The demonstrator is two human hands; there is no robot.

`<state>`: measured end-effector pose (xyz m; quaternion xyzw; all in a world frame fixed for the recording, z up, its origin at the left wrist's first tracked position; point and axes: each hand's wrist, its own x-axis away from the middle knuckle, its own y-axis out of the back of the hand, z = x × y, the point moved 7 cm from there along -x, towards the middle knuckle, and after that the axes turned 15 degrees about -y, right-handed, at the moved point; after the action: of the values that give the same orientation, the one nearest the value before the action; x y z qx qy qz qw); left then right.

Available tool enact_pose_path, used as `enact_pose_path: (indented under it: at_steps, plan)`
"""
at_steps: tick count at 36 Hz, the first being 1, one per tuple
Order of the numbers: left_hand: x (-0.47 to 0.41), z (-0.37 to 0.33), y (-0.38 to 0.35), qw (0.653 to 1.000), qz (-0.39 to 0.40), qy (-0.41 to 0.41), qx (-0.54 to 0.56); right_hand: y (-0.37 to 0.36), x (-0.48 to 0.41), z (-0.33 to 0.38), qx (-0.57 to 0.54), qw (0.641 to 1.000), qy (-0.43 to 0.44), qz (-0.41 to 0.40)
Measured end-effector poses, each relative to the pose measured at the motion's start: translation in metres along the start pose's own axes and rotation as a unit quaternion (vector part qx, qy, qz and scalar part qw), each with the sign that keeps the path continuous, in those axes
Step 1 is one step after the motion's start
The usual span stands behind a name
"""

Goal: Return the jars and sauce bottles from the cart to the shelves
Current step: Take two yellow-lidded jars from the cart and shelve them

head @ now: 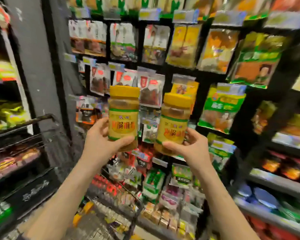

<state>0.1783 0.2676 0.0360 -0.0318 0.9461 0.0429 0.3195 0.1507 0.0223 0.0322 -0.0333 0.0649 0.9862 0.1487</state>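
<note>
I hold two matching jars up at chest height in front of the shelves. My left hand grips the base of one yellow-lidded jar with a yellow label and brown paste inside. My right hand grips the lower part of a second such jar, which tilts slightly to the right. Both jars are in the air, apart from each other and from the shelves. The wire cart lies below my forearms, with blurred goods in it.
Hanging packets of dried goods fill the rack straight ahead. Green and orange bags hang to the right, above shelves of packed goods. A grey pillar and dark shelving stand on the left.
</note>
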Motion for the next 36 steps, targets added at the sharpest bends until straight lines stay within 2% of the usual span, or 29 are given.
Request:
enact_pose_path:
  at_steps: [8,18,26,36]
  plan:
    - [0.036,-0.08,-0.154,0.989,0.096,-0.036,0.102,0.18,0.077,0.016,0.017,0.988,0.023,-0.15]
    - [0.151,-0.176,-0.36,0.953,0.211,-0.036,0.216,0.408,0.219,0.018,0.077,0.952,0.04,-0.294]
    - [0.216,-0.228,-0.485,0.918,0.296,-0.037,0.261,0.531,0.302,0.006,0.077,0.911,0.039,-0.404]
    - [0.256,-0.27,-0.619,0.882,0.367,-0.045,0.292,0.644,0.336,-0.015,0.072,0.879,0.035,-0.47]
